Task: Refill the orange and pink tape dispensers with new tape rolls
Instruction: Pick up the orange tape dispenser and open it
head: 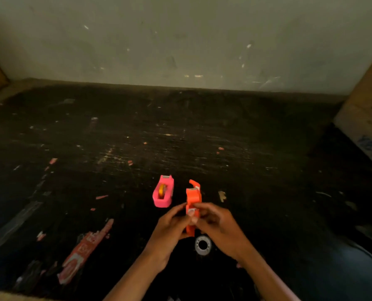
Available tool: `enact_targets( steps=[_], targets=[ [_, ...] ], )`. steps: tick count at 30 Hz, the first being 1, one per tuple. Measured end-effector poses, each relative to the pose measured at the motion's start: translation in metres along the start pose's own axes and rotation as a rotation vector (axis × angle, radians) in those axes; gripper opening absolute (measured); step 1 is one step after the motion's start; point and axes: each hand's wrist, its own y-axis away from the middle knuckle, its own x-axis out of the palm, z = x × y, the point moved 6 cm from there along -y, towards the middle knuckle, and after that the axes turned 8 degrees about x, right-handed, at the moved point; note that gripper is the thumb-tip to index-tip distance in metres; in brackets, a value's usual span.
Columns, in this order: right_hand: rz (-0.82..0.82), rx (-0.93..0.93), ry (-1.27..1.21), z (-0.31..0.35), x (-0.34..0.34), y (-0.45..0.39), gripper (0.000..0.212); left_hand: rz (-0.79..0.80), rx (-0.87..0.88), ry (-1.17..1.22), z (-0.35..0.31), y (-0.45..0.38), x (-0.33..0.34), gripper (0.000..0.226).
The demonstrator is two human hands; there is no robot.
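Note:
The orange tape dispenser is held just above the dark table, cutter end pointing away from me. My left hand grips its near left side. My right hand pinches at its top, where a small pale roll or hub shows between the fingertips. The pink tape dispenser stands on the table to the left of the orange one, with a yellowish roll inside it. A clear tape roll lies flat on the table just below my hands.
The dark, scuffed table is littered with paper scraps and a torn red-and-white label at the near left. A cardboard box stands at the right edge. A grey wall runs behind the table.

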Motion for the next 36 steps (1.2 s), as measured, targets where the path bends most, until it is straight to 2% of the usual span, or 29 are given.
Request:
enact_targets(
  steps=[3,8,11,13,18,20,23,26,29,33,36],
  targets=[
    [-0.099,0.038,-0.024,-0.012,-0.017,0.017,0.02,0.055,-0.034,0.031,0.013,-0.002,0.019,0.034],
    [-0.136,0.039,-0.045,-0.013,-0.037,0.04,0.023,0.154,-0.105,0.061,0.023,-0.005,0.039,0.03],
    [-0.185,0.06,-0.037,-0.019,-0.048,0.046,0.022,0.101,-0.079,0.014,0.025,-0.008,0.037,0.026],
    [-0.191,0.135,0.07,-0.03,-0.053,0.046,0.02,0.04,-0.075,0.011,0.026,-0.009,0.026,0.028],
    [-0.071,0.326,0.565,-0.068,-0.043,0.042,0.022,-0.046,-0.067,0.034,0.022,-0.006,-0.009,0.024],
    [-0.089,0.378,0.683,-0.078,-0.038,0.04,0.025,-0.068,-0.071,0.044,0.021,-0.002,-0.019,0.022],
    [-0.081,0.41,0.766,-0.082,-0.033,0.035,0.028,-0.106,-0.093,0.056,0.026,0.005,-0.033,0.025],
    [-0.03,0.418,0.858,-0.079,-0.03,0.027,0.049,-0.121,-0.092,0.056,0.028,0.013,-0.04,0.026],
    [0.003,0.288,0.961,-0.067,-0.018,0.015,0.061,-0.133,-0.105,0.077,0.028,0.019,-0.046,0.027],
    [0.119,0.24,0.984,-0.071,0.013,0.003,0.066,-0.128,-0.107,0.083,0.027,0.025,-0.048,0.026],
    [0.018,0.212,0.711,-0.066,0.013,-0.003,0.06,-0.123,-0.113,0.099,0.025,0.027,-0.05,0.029]
  ],
)
